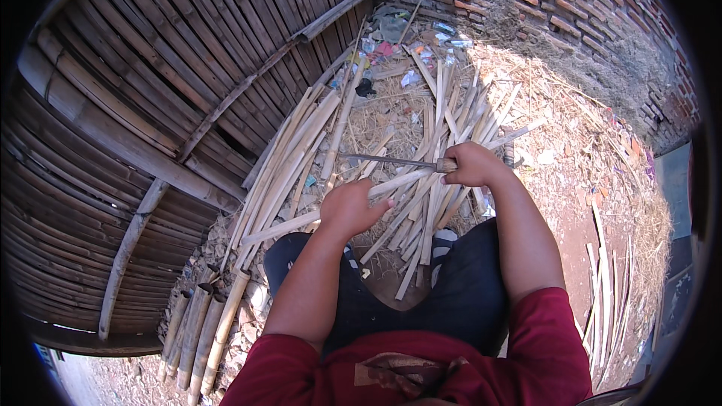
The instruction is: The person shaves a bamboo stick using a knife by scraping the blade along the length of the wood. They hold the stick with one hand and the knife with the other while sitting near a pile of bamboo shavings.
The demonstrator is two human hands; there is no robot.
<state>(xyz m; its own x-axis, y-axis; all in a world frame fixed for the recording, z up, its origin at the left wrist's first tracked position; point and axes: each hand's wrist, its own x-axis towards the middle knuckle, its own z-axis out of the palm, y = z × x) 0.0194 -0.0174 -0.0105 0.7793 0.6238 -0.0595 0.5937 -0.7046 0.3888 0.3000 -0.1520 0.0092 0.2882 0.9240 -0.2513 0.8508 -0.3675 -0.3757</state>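
Observation:
My right hand (472, 165) is closed around the short wooden handle of a long-bladed knife (391, 159). Its dark, narrow blade points left, just beyond a pale bamboo strip (400, 183). That strip slants from my left knee up to the right, passing close to the knife handle. My left hand (352, 209) grips it near its middle, with the thumb sticking out to the right. Below and past my hands lies a loose heap of split bamboo strips (421, 218), spread between my feet and away from me.
A slatted bamboo wall (203, 45) stands on the left, a brick wall (571, 15) at the back. Longer strips (289, 150) lean along the left. Bamboo poles (197, 331) lie at lower left, thin strips (602, 293) at right. Colourful litter (406, 49) covers the far corner.

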